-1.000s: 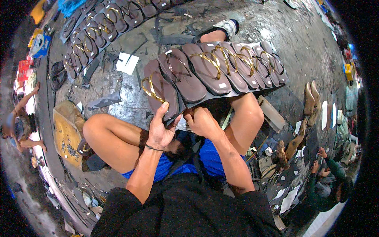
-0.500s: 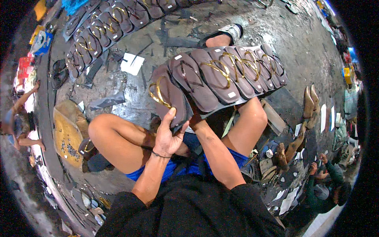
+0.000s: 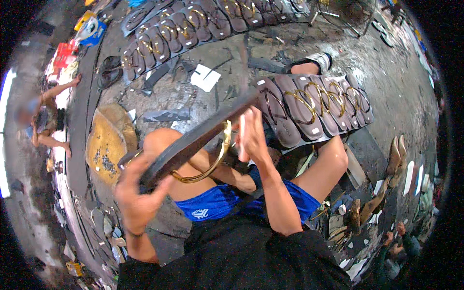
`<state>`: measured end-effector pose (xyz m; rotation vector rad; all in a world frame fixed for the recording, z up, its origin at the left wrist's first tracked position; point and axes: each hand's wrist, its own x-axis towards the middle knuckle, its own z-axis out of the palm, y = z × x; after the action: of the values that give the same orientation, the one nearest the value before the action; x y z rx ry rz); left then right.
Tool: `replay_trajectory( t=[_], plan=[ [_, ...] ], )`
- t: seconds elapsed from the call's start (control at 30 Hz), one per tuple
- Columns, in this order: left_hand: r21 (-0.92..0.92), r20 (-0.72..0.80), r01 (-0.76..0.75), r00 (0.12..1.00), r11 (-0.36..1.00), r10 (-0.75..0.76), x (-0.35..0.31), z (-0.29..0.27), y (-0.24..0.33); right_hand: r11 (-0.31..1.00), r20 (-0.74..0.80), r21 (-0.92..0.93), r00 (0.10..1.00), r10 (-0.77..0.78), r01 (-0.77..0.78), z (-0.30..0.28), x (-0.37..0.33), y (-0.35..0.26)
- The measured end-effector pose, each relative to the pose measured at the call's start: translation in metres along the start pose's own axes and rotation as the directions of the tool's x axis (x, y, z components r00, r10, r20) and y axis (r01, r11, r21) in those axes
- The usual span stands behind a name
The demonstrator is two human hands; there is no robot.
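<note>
The dark sandal (image 3: 200,137) stands tilted between both hands: the left hand (image 3: 137,198) is clamped on its near end; whether the right hand (image 3: 255,137), by its far end, touches it, I cannot tell. This end partly hides the left edge of the grey sheet (image 3: 302,142) carrying sandals in a row (image 3: 285,130).

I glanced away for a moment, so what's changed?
The left hand, still gripping a gold-strapped flip-flop, has lifted it leftward from the row of sandals and tipped it on edge. The right hand has risen from the row's near edge toward its far end. The row stays lined up.
</note>
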<state>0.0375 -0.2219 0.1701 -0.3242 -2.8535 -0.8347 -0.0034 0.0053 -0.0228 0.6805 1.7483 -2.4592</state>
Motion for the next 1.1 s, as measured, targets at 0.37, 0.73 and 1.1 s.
replay_trajectory(
  t=[0.37,0.73,1.1],
  plan=[
    [-0.85,0.237,0.466,0.754,0.245,-0.612,-0.031,0.018,-0.056,0.803,0.21,-0.505,0.947,-0.242,0.317,-0.063,-0.184,-0.023],
    [-0.741,0.452,0.63,0.724,0.232,-0.521,-0.049,0.048,-0.026,0.764,0.303,-0.509,0.913,-0.272,0.397,-0.063,-0.225,-0.013],
    [-0.699,0.515,0.499,0.848,0.512,-0.123,-0.035,0.042,0.018,0.71,0.321,-0.484,0.859,-0.399,0.511,-0.009,-0.127,-0.06]
  ],
)
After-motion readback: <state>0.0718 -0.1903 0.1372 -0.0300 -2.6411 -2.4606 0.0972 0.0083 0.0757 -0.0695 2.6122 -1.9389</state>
